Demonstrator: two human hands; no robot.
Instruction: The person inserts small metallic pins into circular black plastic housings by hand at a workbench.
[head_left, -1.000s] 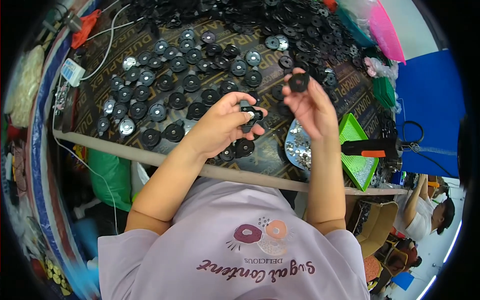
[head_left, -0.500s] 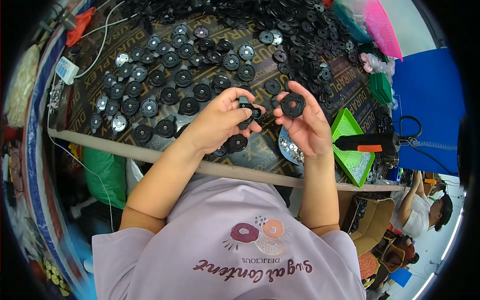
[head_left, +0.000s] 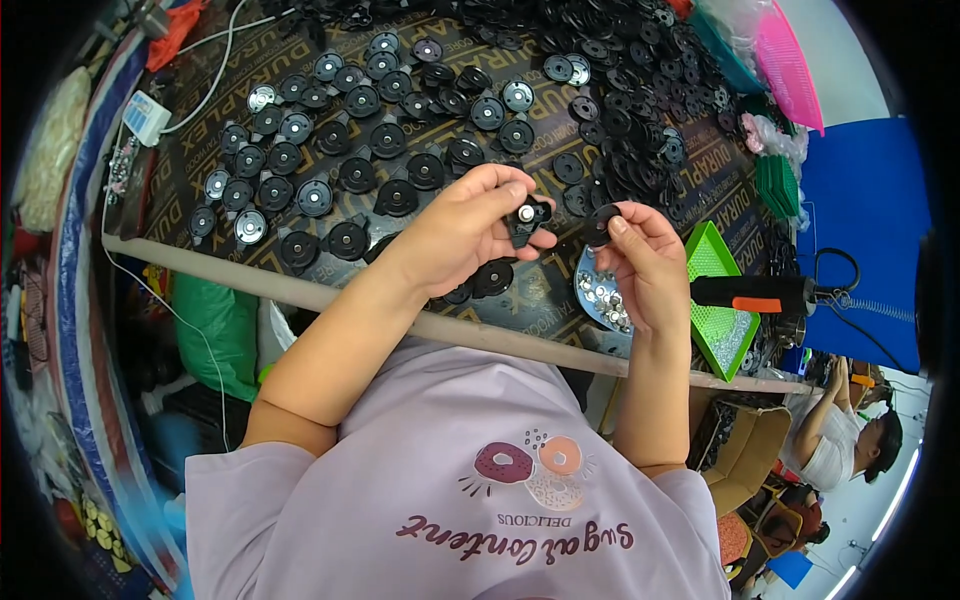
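Observation:
My left hand [head_left: 455, 225] is closed on a black plastic housing [head_left: 522, 232], in which a small round silver metal piece [head_left: 526, 213] shows. Just to its right, my right hand [head_left: 648, 262] pinches a black round disc [head_left: 599, 226] between thumb and fingers, tilted and apart from the housing. Under the right hand, partly covered by it, lies a blue dish [head_left: 584, 291] of small silver metal parts. Many black round assemblies with shiny centres [head_left: 314, 197] are spread over the table on the left.
A black electric screwdriver with an orange switch [head_left: 758, 292] lies across a green tray [head_left: 708, 240] on the right. Loose black discs [head_left: 630, 130] are heaped at the back. A pink basket [head_left: 785, 65] stands back right; a person [head_left: 835, 435] sits beyond the table.
The disc in my right hand has turned from face-on to tilted. My left hand has turned its housing, and a silver piece now shows in it. The whole view has shifted slightly.

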